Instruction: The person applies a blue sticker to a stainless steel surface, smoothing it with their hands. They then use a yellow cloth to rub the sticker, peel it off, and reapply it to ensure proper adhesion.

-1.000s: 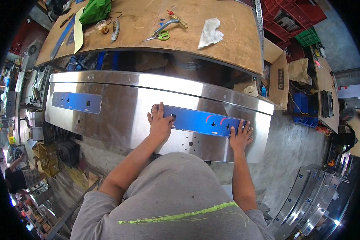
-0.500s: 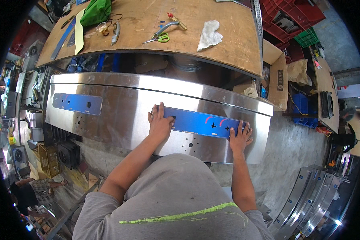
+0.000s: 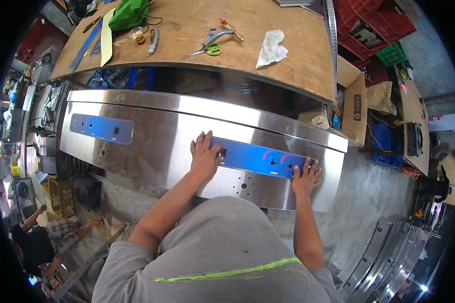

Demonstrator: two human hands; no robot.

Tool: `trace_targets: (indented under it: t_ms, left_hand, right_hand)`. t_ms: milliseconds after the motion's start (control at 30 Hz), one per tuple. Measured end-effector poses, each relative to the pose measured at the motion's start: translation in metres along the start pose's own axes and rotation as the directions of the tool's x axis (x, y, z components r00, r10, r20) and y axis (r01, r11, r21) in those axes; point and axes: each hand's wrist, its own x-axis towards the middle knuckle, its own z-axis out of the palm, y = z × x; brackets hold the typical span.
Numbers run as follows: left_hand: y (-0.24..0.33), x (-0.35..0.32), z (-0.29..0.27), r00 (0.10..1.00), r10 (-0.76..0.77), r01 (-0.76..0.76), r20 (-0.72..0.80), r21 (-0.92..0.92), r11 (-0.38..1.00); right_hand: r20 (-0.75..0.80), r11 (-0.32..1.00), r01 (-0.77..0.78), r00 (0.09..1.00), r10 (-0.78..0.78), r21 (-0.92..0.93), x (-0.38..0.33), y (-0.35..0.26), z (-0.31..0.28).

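Observation:
A long stainless steel sheet-metal panel (image 3: 162, 126) with a folded far edge lies in front of me. Two blue control-panel labels are on its face. My left hand (image 3: 205, 157) rests with spread fingers on the left end of the nearer-to-centre blue label (image 3: 245, 154), its thumb beside the square cut-out. At the other end of that label, my right hand (image 3: 305, 180) lies with fingers apart across its edge and the bare steel. The second blue label (image 3: 102, 128) sits untouched on the left part. Between my hands, two round cut-outs with red arcs show in the blue.
Beyond the panel is a wooden workbench (image 3: 187, 43) bearing scissors (image 3: 207, 49), a brass valve with a bent tube (image 3: 232, 31), a white rag (image 3: 272, 49) and a green bag (image 3: 129, 15). A cardboard box (image 3: 356, 108) stands right. A co-worker (image 3: 43, 242) is at lower left.
The whole view has shifted slightly. Both hands stay at the same ends of the blue label. More of the co-worker at lower left shows, with an arm reaching out.

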Motion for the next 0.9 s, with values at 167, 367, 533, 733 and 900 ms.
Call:
trace_targets:
  t_ms: [167, 367, 533, 733, 900]
  left_hand:
    - [-0.014, -0.005, 0.002, 0.977, 0.212, -0.206, -0.037, 0.130, 0.970]
    - [-0.027, -0.004, 0.006, 0.952, 0.305, -0.297, -0.021, 0.170, 0.940]
    - [-0.028, -0.004, 0.008, 0.939, 0.342, -0.324, -0.047, 0.217, 0.921]
    - [-0.029, -0.001, 0.008, 0.927, 0.373, -0.353, -0.038, 0.248, 0.902]
    - [-0.030, -0.003, 0.006, 0.919, 0.394, -0.376, -0.031, 0.238, 0.896]
  right_hand:
    - [-0.005, 1.000, -0.001, 1.000, 0.001, 0.002, 0.000, 0.001, 0.001]
    - [0.007, 1.000, -0.008, 1.000, 0.008, 0.002, -0.001, -0.002, -0.001]
    - [0.023, 1.000, -0.013, 1.000, 0.013, -0.002, -0.001, -0.003, -0.003]
    - [0.004, 1.000, 0.001, 1.000, -0.001, -0.003, 0.000, -0.003, -0.004]
    - [-0.005, 1.000, 0.004, 1.000, -0.004, 0.010, -0.002, -0.002, -0.003]
